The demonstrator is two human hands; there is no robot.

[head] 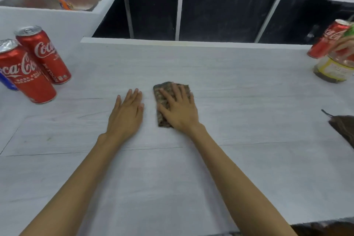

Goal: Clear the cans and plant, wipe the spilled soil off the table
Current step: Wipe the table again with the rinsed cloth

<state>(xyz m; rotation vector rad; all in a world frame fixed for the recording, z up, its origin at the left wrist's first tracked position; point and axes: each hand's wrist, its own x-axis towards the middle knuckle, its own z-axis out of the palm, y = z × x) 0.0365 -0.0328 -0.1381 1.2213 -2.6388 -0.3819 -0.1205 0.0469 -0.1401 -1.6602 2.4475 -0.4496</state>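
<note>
Fingers (176,92) of my right hand (179,109): straight, slightly spread, pressed flat on a folded brown patterned cloth (157,94). They hold it down rather than curl round it. The cloth lies mid-table, a little right of centre.

Left hand (127,111) lies just left of the cloth, not touching it. Its palm is down on the grey table (229,101), its fingers (134,97) straight and close together, holding nothing.

Far left: two red cola cans (45,55) stand upright side by side, with a sliver of blue can (7,82) behind the nearer one. A white bin (57,15) stands beyond them.

Far right: third red can (325,44), partly hidden by a blurred glass jar (333,71) with a yellow label and green leaves (351,31) above it. I cannot tell whether can and jar touch.

Right edge, nearer: a dark brown thing (344,130), cut off by the frame.
</note>
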